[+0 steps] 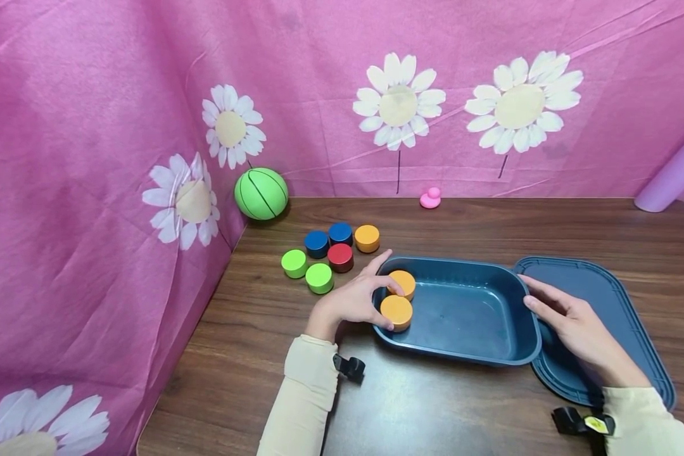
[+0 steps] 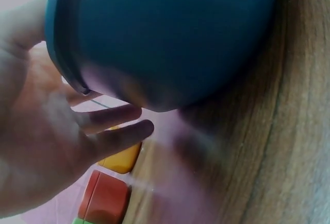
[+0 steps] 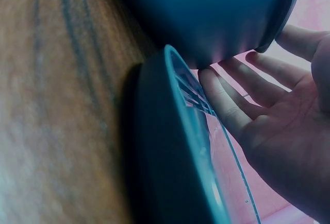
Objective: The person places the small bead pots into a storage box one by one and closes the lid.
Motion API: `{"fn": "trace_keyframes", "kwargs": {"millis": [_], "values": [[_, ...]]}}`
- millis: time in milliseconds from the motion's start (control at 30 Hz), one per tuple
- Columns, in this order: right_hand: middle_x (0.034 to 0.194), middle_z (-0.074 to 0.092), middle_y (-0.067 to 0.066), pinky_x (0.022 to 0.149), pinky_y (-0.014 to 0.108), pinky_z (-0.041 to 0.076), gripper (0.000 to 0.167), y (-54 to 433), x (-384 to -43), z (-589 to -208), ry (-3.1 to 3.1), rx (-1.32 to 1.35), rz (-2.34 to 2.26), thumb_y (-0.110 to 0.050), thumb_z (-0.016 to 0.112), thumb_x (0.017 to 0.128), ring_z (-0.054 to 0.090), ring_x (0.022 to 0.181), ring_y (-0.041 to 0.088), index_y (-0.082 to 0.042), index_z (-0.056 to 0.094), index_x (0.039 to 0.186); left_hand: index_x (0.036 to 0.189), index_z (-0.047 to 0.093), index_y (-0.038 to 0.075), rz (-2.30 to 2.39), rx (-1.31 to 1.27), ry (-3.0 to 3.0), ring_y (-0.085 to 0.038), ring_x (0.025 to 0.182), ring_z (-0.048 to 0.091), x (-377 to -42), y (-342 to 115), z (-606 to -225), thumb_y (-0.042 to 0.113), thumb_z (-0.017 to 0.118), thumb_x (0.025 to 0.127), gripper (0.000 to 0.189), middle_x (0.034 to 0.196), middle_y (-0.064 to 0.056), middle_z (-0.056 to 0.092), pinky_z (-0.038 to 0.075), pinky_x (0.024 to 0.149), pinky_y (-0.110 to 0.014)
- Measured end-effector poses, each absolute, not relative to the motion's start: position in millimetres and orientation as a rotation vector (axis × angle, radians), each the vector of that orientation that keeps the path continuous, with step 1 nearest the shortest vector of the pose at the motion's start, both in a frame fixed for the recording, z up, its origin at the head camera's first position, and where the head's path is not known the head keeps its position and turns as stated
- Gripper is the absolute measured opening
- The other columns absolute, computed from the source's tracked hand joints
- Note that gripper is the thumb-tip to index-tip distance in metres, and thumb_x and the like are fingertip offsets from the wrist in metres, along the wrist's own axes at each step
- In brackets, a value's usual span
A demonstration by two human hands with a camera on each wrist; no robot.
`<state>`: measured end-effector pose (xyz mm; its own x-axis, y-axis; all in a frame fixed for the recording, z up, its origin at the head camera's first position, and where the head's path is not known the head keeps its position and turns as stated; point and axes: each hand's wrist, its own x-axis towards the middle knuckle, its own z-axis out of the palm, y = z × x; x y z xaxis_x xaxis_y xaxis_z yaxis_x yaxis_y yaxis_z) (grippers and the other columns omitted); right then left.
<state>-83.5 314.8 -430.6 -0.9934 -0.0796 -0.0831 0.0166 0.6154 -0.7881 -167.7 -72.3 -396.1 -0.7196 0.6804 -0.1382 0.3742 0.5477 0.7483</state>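
So the thing to look at here is how the front orange disc [image 1: 396, 311] sits against the left hand [image 1: 354, 301]. It's inside the blue tub [image 1: 467, 320], down at the left end, just in from the wall, and that left hand is right on it: thumb over the tub's rim at the disc's near side, index at its far side. Looks like a pinch to me, though the tub wall blocks it in the left wrist view. The other left fingers are spread apart outside the tub. The right hand [image 1: 571, 329] is way over at the opposite end, so left is clearly the nearer one.

The rear orange disc [image 1: 405, 281] is also in the tub, right behind the front one on the far side, with the index fingertip over it. So the pair lines up across the tub's short end, while the tub's long axis runs left to right, roughly from one hand to the other. Discs are round, so no long axis to fuss over; I'd say clearance from that rear disc matters more.

Right hand has the tub's right end clamped, thumb over the rim, fingers against the outer wall. The lid [image 1: 610, 316] lies on the bench [image 1: 205, 392] right of the tub, partly hidden by it.
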Motion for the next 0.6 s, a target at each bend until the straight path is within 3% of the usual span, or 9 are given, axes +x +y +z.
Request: {"fn": "trace_keyframes", "kwargs": {"millis": [167, 300, 433, 600], "values": [[0.159, 0.036, 0.023, 0.08, -0.002, 0.03, 0.057, 314.7, -83.2, -429.7, 2.737, -0.061, -1.318, -0.038, 0.05, 0.106, 0.029, 0.109, -0.029, -0.022, 0.034, 0.158, 0.107, 0.07, 0.026, 0.984, 0.795, 2.381, -0.028, 0.156, 0.013, -167.5, -70.1, -394.5, 0.017, 0.091, 0.073, 0.041, 0.171, 0.005, 0.003, 0.033, 0.117, -0.057], [0.16, 0.038, 0.017, 0.079, -0.002, 0.03, 0.057, 314.6, -83.4, -429.7, 2.74, -0.062, -1.323, -0.037, 0.05, 0.106, 0.031, 0.109, -0.029, -0.022, 0.035, 0.158, 0.105, 0.069, 0.028, 0.922, 0.723, 2.424, -0.037, 0.155, 0.016, -165.7, -66.4, -391.3, 0.014, 0.091, 0.072, 0.043, 0.171, 0.003, 0.004, 0.036, 0.114, -0.059], [0.159, 0.04, 0.0, 0.079, -0.003, 0.03, 0.056, 315.5, -83.2, -430.6, 2.739, -0.07, -1.34, -0.036, 0.051, 0.106, 0.031, 0.11, -0.029, -0.022, 0.035, 0.158, 0.104, 0.068, 0.03, 0.819, 0.678, 2.479, -0.047, 0.152, 0.019, -163.1, -61.7, -386.6, 0.013, 0.091, 0.071, 0.044, 0.171, -0.001, 0.005, 0.036, 0.113, -0.063], [0.152, 0.041, -0.017, 0.081, -0.003, 0.028, 0.056, 316.3, -83.2, -431.8, 2.754, -0.089, -1.337, -0.035, 0.051, 0.106, 0.03, 0.11, -0.03, -0.022, 0.035, 0.158, 0.103, 0.066, 0.031, 0.777, 0.658, 2.484, -0.049, 0.151, 0.02, -161.1, -60.1, -383.6, 0.013, 0.09, 0.073, 0.043, 0.172, -0.002, 0.004, 0.035, 0.113, -0.063]]}}
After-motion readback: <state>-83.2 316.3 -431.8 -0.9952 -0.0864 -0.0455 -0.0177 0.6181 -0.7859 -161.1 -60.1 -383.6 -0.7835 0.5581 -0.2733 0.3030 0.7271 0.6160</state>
